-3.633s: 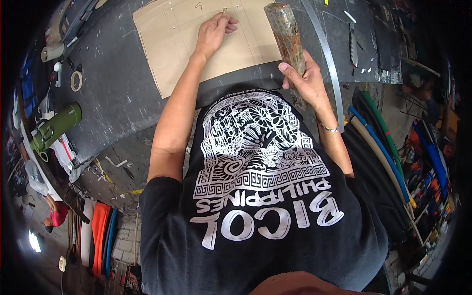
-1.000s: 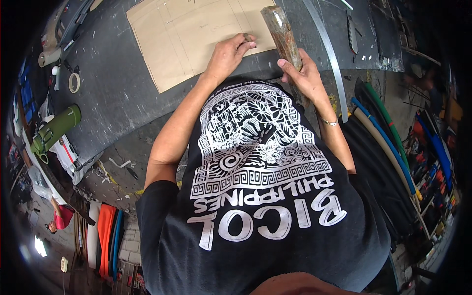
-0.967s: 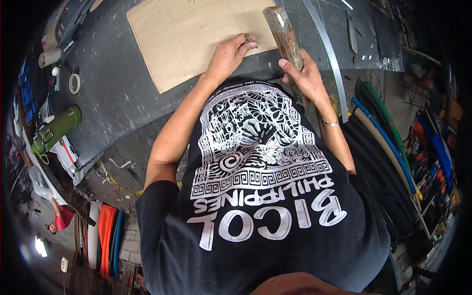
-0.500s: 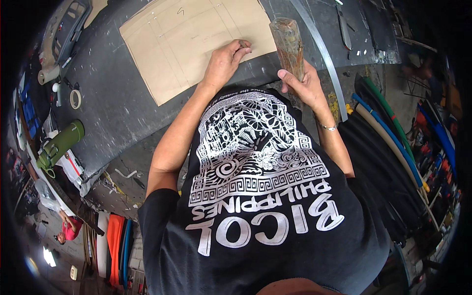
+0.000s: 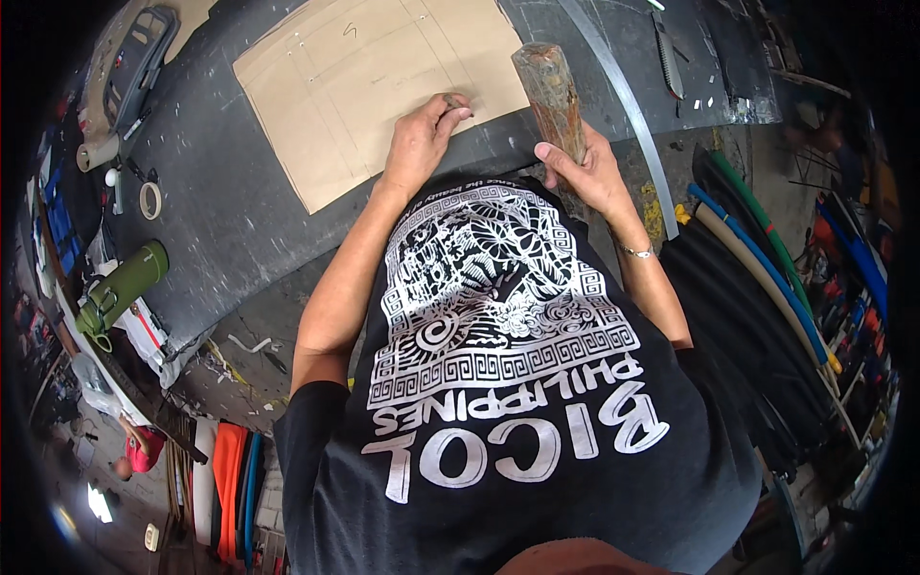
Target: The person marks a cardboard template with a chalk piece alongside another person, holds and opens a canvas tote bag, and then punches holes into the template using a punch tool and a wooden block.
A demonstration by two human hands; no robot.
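My left hand (image 5: 422, 142) rests at the near edge of a large sheet of brown paper (image 5: 379, 72). Its thumb and fingers are pinched together, and whatever small thing they may hold is too hidden to name. The paper bears pencil lines and a few small holes. In my right hand (image 5: 586, 174) is a thick, worn wooden mallet (image 5: 554, 91), mottled brown and grey. Its broad end points up and away from me, just right of the paper, and my fingers wrap round its lower part.
On the dark worktable (image 5: 220, 230) lie a long metal strip (image 5: 628, 91), a utility knife (image 5: 668, 57) and a tape roll (image 5: 150, 200). A green bottle (image 5: 125, 287) stands at the left edge. Foam sheets and rolled tubes (image 5: 767, 268) lean at the right; another person (image 5: 144, 446) is far left.
My left hand has shifted a little left and toward me, still pinched. The mallet in my right hand has moved slightly left and nearer. The whole view has turned a touch.
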